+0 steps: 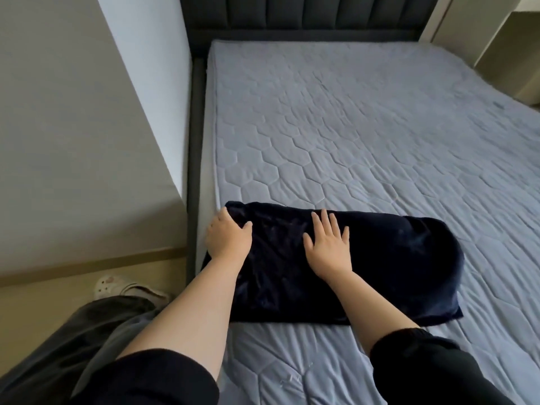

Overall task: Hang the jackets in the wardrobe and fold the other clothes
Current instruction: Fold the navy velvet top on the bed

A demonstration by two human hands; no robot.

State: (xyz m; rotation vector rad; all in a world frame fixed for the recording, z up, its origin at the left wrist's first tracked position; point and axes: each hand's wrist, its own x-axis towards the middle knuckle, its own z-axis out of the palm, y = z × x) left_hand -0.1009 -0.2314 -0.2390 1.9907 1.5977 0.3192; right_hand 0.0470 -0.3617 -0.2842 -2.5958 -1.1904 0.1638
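Observation:
A dark navy velvety garment (394,267) lies folded into a wide block on the near left part of the bed (365,135). My left hand (229,238) rests on its left end at the mattress edge, fingers curved over the fabric's corner. My right hand (328,247) lies flat on the garment's middle with fingers spread and straight. No jacket or wardrobe is in view.
The mattress has a grey-blue quilted cover, and a dark padded headboard (306,16) stands at the far end. A beige wall (73,127) runs close along the bed's left side. My foot in a pale clog (108,285) stands on the floor by the bed frame.

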